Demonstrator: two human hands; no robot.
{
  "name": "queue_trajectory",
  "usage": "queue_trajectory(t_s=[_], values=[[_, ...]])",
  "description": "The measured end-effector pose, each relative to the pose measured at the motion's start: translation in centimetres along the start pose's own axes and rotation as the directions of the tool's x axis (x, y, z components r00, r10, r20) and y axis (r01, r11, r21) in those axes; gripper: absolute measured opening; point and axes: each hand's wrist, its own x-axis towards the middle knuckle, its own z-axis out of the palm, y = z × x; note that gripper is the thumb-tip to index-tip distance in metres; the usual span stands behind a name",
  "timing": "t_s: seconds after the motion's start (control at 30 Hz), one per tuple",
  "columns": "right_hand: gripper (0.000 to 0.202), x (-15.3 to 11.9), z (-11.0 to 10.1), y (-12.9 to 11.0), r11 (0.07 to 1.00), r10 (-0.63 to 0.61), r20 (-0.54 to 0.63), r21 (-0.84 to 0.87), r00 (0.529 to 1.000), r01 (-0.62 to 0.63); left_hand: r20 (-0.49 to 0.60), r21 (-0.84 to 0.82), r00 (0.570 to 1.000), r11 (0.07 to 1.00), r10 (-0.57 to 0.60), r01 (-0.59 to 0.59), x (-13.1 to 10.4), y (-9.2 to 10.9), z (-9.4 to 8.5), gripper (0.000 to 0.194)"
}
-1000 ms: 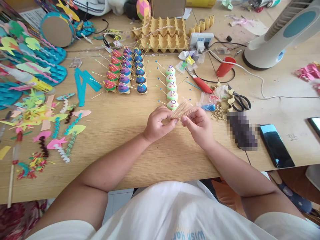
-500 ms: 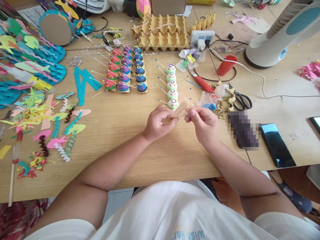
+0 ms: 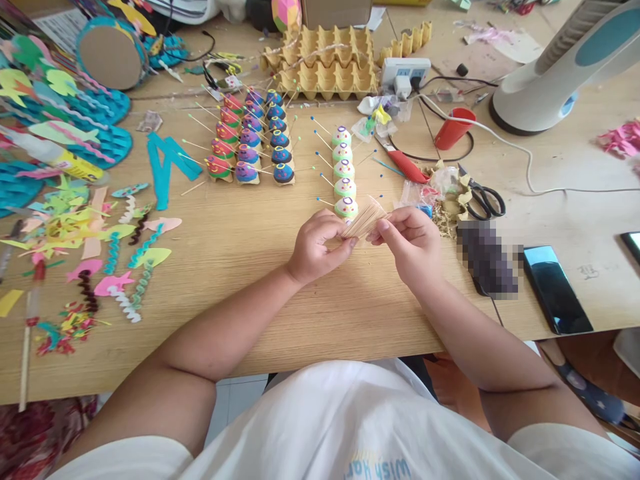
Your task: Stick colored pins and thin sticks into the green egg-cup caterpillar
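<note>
A fanned bundle of thin wooden sticks [image 3: 367, 219] spans the space between my hands. My left hand [image 3: 320, 245] is closed round its lower left end. The fingertips of my right hand [image 3: 411, 241] pinch the sticks at the right side. Just beyond the bundle stands a row of white and green painted egg-carton cups [image 3: 344, 169], with blue-tipped sticks poking out at the sides. Farther left are rows of red cups [image 3: 220, 148], purple cups [image 3: 248, 155] and blue cups [image 3: 283, 156], also with thin sticks in them.
Paper fish and curly strips [image 3: 120, 283] cover the left side, near a glue bottle [image 3: 75, 163]. Egg trays [image 3: 325, 63] lie at the back. To the right are a red cup [image 3: 455, 128], black-handled scissors [image 3: 485, 200], a phone [image 3: 556, 290] and a white appliance [image 3: 535, 100].
The bundle is fanned slightly wider between my hands. My right hand has shifted a little, with its fingertips now on the sticks.
</note>
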Motion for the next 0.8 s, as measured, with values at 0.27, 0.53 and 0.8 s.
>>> queue_trajectory(t_s=[0.27, 0.53, 0.8], values=[[0.029, -0.1, -0.5, 0.7, 0.997, -0.055, -0.009, 0.055, 0.998, 0.055, -0.005, -0.007, 0.999, 0.999, 0.049, -0.049, 0.1, -0.1, 0.1, 0.013], [0.027, 0.1, -0.7, 1.0, 0.995, -0.101, -0.078, -0.003, 0.992, 0.101, -0.012, -0.086, 1.0, 0.996, 0.01, -0.011, -0.1, -0.3, 0.2, 0.014], [0.029, 0.9, -0.9, 0.5, 0.992, -0.118, -0.142, 0.024, 0.983, 0.122, -0.019, -0.099, 0.999, 0.995, -0.026, 0.024, -0.1, -0.4, 0.2, 0.012]])
